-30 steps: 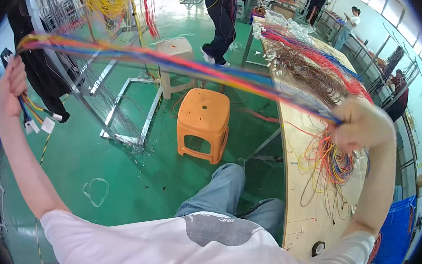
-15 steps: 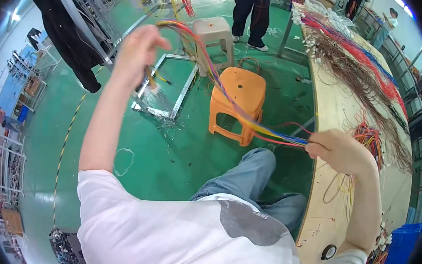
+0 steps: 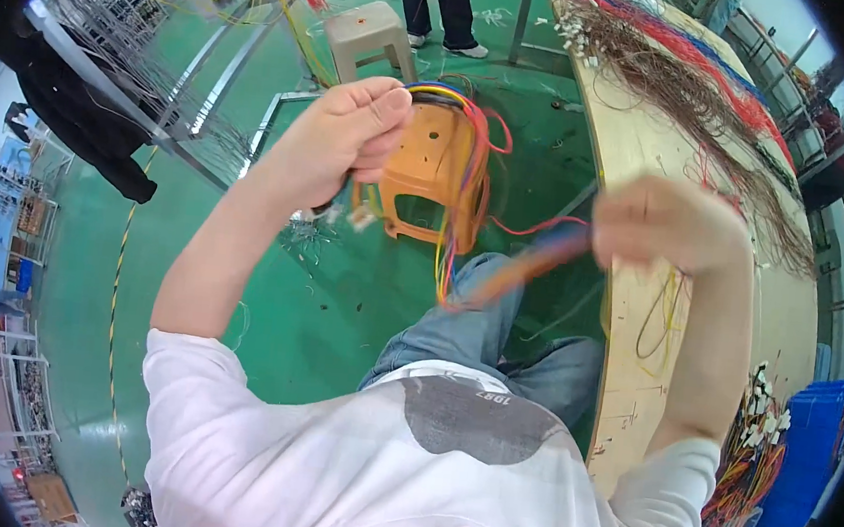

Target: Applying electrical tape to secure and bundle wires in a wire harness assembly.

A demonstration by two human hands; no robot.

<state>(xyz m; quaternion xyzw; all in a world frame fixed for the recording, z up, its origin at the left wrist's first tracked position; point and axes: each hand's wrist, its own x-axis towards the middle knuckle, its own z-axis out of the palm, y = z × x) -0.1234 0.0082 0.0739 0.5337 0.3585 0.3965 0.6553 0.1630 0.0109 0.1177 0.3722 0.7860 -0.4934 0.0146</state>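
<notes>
A bundle of coloured wires point(image 3: 457, 231), with red, yellow, blue and orange strands, hangs in a slack loop between my hands. My left hand point(image 3: 358, 132) is closed round one end of it, over the orange stool. Below that fist, short wire ends with a pale connector point(image 3: 362, 220) dangle. My right hand point(image 3: 651, 223), blurred by motion, is closed on the other part of the bundle beside the table's near edge. A red strand strays from the bundle near my right hand.
An orange stool point(image 3: 421, 158) and a grey stool point(image 3: 367, 33) stand ahead. On my right runs a wooden table point(image 3: 652, 334) with piles of brown, red and blue wires point(image 3: 650, 68). A metal rack point(image 3: 106, 85) is at left. A person point(image 3: 440, 4) stands beyond.
My left hand has come down and to the right, closer to my right hand. The wire bundle, stretched before, now sags in a loop. The view has shifted somewhat.
</notes>
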